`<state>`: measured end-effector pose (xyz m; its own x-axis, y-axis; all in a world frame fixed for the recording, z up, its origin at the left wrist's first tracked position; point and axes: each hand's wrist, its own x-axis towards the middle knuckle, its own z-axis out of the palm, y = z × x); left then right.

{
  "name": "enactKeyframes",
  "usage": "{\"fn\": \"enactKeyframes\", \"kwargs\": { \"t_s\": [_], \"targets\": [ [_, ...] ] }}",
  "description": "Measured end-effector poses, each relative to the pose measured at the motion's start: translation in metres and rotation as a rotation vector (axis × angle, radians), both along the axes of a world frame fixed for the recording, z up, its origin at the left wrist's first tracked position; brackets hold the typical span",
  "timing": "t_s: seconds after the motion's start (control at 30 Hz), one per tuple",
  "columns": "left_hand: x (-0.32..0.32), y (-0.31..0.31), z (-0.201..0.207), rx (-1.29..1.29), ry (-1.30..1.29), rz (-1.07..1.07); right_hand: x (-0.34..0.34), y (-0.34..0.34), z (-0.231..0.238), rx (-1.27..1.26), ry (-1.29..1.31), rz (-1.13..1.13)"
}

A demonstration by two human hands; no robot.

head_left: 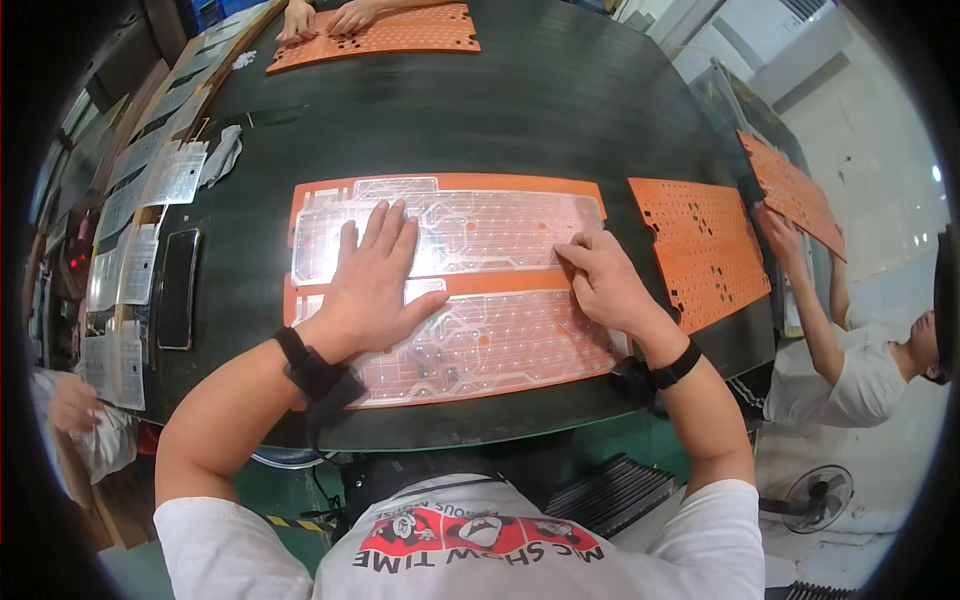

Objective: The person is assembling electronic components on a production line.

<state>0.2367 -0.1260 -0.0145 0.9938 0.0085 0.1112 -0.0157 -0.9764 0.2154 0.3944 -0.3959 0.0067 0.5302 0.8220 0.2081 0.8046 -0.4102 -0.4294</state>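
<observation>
Two orange perforated boards (450,282) lie one beyond the other on the dark table in front of me. A clear printed circuit film (480,225) covers the far board, and a second clear circuit film (490,345) covers the near one. My left hand (375,280) rests flat with fingers spread across the left part of both films. Close to the lower right of the far film, my right hand (605,275) is closed, its thumb and index fingertips together against the film. Whatever they pinch, if anything, is hidden. Each wrist wears a black band.
Another orange board (700,250) lies to the right, where a co-worker holds a tilted orange board (795,195). Across the table, other hands (335,18) work over an orange board (400,35). A phone (179,290), a grey cloth (222,155) and several clear films (135,265) are at left.
</observation>
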Motion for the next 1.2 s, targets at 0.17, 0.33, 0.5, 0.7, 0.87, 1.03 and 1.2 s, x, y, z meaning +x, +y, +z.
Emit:
{"fn": "enactKeyframes", "kwargs": {
  "t_s": [0.17, 0.33, 0.5, 0.7, 0.87, 1.03, 1.2],
  "targets": [
    [-0.001, 0.002, 0.000, -0.007, 0.012, 0.008, -0.006, 0.005, -0.002, 0.080, -0.108, -0.037],
    [0.005, -0.002, 0.010, 0.015, 0.085, 0.003, -0.015, 0.027, 0.020, -0.272, 0.015, -0.085],
    [0.030, 0.010, 0.003, 0.040, 0.041, 0.031, -0.027, 0.114, -0.024, 0.051, -0.159, 0.248],
    [0.024, 0.016, 0.003, 0.063, 0.089, 0.162, 0.010, 0.069, -0.023, -0.369, 0.081, -0.193],
    [0.074, -0.038, -0.008, -0.143, 0.142, 0.011, 0.026, 0.027, -0.025, -0.367, -0.112, -0.396],
    [0.103, -0.051, -0.007, 0.045, 0.040, -0.187, 0.028, 0.032, -0.026, -0.359, -0.117, -0.369],
    [0.082, 0.003, -0.011, 0.050, 0.013, -0.202, 0.028, 0.030, -0.025, -0.394, -0.110, -0.399]
  ]
}}
